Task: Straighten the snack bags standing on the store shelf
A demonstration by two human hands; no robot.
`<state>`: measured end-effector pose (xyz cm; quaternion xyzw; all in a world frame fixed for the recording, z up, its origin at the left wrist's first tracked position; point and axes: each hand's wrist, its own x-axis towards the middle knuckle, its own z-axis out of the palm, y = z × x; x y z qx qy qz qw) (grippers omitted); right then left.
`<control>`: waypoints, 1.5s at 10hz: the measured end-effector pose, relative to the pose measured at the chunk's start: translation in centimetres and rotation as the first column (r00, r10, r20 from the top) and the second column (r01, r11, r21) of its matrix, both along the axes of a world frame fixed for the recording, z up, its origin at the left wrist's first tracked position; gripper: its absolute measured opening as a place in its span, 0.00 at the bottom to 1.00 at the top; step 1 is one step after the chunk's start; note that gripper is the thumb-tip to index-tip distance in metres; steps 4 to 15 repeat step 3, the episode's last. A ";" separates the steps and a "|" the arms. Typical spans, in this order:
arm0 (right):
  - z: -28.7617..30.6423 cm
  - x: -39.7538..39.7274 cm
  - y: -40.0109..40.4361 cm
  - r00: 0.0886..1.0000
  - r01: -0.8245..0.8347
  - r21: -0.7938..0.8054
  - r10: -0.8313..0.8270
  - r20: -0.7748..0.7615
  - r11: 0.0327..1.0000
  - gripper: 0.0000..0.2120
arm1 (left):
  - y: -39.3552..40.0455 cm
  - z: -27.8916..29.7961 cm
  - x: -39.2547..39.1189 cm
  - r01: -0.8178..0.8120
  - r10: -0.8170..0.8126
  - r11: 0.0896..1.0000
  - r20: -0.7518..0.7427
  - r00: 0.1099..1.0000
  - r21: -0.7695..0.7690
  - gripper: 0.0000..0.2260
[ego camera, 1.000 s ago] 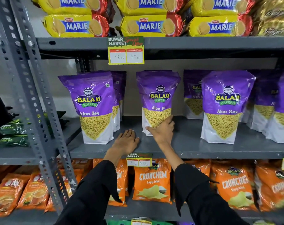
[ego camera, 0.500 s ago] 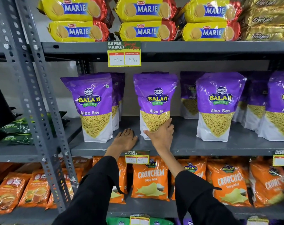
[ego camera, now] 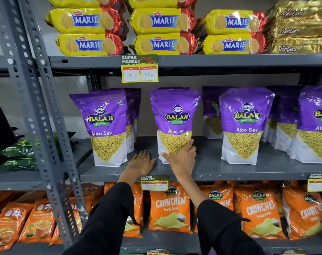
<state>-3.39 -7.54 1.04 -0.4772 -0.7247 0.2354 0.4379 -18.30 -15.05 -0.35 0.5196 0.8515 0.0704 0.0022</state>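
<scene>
Purple Balaji Aloo Sev bags stand in a row on the grey middle shelf (ego camera: 208, 168). My right hand (ego camera: 182, 159) grips the bottom of the middle bag (ego camera: 175, 118), which stands upright with its lower part slightly turned. My left hand (ego camera: 141, 163) lies flat, palm down, on the shelf between that bag and the left front bag (ego camera: 106, 126). Another front bag (ego camera: 246, 124) stands to the right, and one more (ego camera: 316, 124) is cut off by the frame's edge. More purple bags stand behind them, partly hidden.
Yellow Marie biscuit packs (ego camera: 164, 32) and gold Krackjack packs (ego camera: 300, 30) fill the shelf above. Orange Crunchem bags (ego camera: 169, 208) stand on the shelf below. A perforated grey upright (ego camera: 42, 115) rises at left. Price tags (ego camera: 139, 69) hang on the shelf edges.
My right hand has slid a little further around the middle bag's base, and the bag has shifted slightly. My left hand stays flat on the shelf. The camera has tilted a little.
</scene>
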 end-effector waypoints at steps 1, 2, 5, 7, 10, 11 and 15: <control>-0.5 -0.1 0.0 1.000 0.007 0.006 -0.007 -0.004 1.000 0.64 | 0.1 -0.1 -0.1 0.007 -0.007 1.000 -0.005 1.000 0.007 0.28; 0.4 0.3 -0.3 1.000 0.001 -0.006 -0.001 0.008 1.000 0.64 | 0.0 -0.1 -0.1 0.002 -0.003 1.000 0.009 1.000 0.019 0.28; 0.1 0.8 -1.0 0.998 -0.001 0.028 0.003 -0.059 1.000 0.64 | 0.1 -0.3 -0.1 0.009 -0.009 0.997 0.000 1.000 0.080 0.28; 0.1 0.8 -1.0 0.998 -0.001 0.028 0.003 -0.059 1.000 0.64 | 0.1 -0.3 -0.1 0.009 -0.009 0.997 0.000 1.000 0.080 0.28; 0.1 0.8 -1.0 0.998 -0.001 0.028 0.003 -0.059 1.000 0.64 | 0.1 -0.3 -0.1 0.009 -0.009 0.997 0.000 1.000 0.080 0.28; 0.1 0.8 -1.0 0.998 -0.001 0.028 0.003 -0.059 1.000 0.64 | 0.1 -0.3 -0.1 0.009 -0.009 0.997 0.000 1.000 0.080 0.28; 0.1 0.8 -1.0 0.998 -0.001 0.028 0.003 -0.059 1.000 0.64 | 0.1 -0.3 -0.1 0.009 -0.009 0.997 0.000 1.000 0.080 0.28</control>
